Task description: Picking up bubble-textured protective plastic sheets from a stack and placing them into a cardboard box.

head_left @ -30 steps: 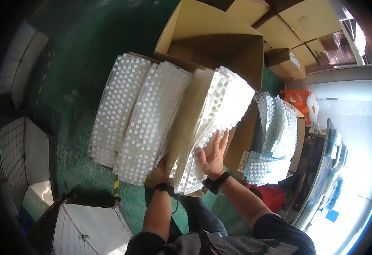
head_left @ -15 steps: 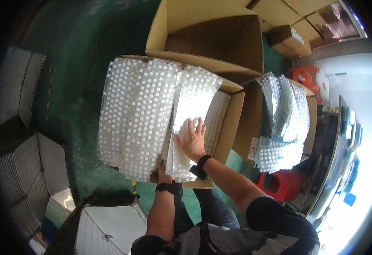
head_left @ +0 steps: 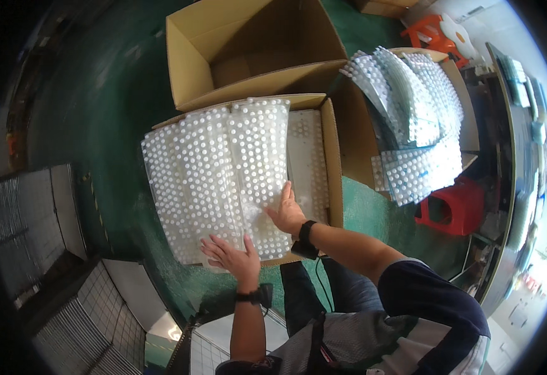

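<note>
Clear plastic sheets covered with rows of white round dots [head_left: 208,169] lie overlapping across the top of an open cardboard box [head_left: 335,162] in front of me. My left hand [head_left: 233,256] rests on their near edge, fingers spread and holding nothing. On the near part of the rightmost top sheet [head_left: 261,144] lies my right hand [head_left: 288,215], also open, its fingers stretched out and pointing away from me. To the right of that sheet, a lower layer of dotted sheets [head_left: 308,150] shows inside the box wall.
Behind stands a larger open cardboard box [head_left: 255,90]. At the right, another box [head_left: 361,140] holds a heaped pile of similar dotted sheets [head_left: 417,106]. A red stool [head_left: 451,209] and an orange stool [head_left: 430,31] stand near it. Metal-framed racks [head_left: 86,319] are at the lower left.
My left hand has come up from the box's near side onto the sheets. The rightmost top sheet has moved left and straightened against the others, with my right hand still on it. My view has shifted.
</note>
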### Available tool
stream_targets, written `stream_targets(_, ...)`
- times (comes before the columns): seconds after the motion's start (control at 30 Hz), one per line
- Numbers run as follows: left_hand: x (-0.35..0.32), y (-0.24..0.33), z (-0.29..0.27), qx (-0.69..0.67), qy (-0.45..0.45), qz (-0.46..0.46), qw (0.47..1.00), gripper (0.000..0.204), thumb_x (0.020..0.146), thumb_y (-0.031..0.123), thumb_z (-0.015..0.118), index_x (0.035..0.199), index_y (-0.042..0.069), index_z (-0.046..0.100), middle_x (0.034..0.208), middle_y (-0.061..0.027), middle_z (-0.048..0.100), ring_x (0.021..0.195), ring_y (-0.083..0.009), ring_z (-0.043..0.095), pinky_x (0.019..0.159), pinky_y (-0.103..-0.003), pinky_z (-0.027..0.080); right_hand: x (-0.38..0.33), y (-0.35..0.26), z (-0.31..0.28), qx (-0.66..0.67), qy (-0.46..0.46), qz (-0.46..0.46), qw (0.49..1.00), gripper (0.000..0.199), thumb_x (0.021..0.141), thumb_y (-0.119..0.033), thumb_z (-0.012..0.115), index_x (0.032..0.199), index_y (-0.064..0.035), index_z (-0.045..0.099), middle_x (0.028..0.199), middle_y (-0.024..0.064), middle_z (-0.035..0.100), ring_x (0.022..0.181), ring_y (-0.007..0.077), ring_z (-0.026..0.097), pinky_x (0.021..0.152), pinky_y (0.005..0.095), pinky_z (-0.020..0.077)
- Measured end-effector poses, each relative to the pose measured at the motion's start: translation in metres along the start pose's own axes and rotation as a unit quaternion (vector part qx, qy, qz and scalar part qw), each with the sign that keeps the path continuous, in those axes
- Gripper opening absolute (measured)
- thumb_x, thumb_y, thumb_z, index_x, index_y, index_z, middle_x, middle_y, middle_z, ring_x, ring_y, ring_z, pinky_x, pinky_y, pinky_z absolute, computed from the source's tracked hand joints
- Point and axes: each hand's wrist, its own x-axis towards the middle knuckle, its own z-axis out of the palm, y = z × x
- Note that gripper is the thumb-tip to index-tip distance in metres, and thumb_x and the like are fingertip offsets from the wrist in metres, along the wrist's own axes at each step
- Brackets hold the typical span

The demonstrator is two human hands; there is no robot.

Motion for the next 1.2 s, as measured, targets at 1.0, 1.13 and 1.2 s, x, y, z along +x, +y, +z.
stream_targets(1.0, -0.302, -0.222, -0.086, -0.324, 0.017, -0.357, 0.876, 0.064, 0.079, 0.04, 0.058, 0.123, -0.004, 0.043, 0.123, -0.0244, 0.046, 0.112, -0.0377, 0.047, 0.093, -0.043, 0.038, -0.142, 0.014, -0.082, -0.474, -0.495, -0.26, 0.68, 0.061, 0.083, -0.043, 0.057, 0.123, 0.0018, 0.047, 0.113, 0.0242, 0.056, 0.102, 0.0338, 0.057, 0.085, 0.0402, 0.0453)
stream_targets(1.13, -0.403, -0.222, -0.089, -0.341, 0.021, -0.48, 0.808, 0.069, 0.081, 0.045, 0.054, 0.128, -0.004, 0.039, 0.127, -0.025, 0.043, 0.119, -0.0371, 0.042, 0.097, -0.041, 0.036, -0.169, -0.063, -0.041, -0.516, -0.457, -0.347, 0.636, 0.06, 0.083, -0.039, 0.057, 0.122, 0.0042, 0.046, 0.119, 0.0243, 0.052, 0.11, 0.0335, 0.052, 0.092, 0.0378, 0.0421)
stream_targets(1.2, -0.437, -0.222, -0.08, -0.351, 0.034, -0.522, 0.776, 0.07, 0.082, 0.046, 0.054, 0.129, -0.004, 0.038, 0.128, -0.025, 0.042, 0.12, -0.037, 0.041, 0.099, -0.04, 0.035, -0.203, -0.109, -0.019, -0.527, -0.474, -0.364, 0.604, 0.059, 0.082, -0.039, 0.057, 0.121, 0.0045, 0.047, 0.119, 0.0249, 0.052, 0.112, 0.0332, 0.051, 0.093, 0.0377, 0.0415)
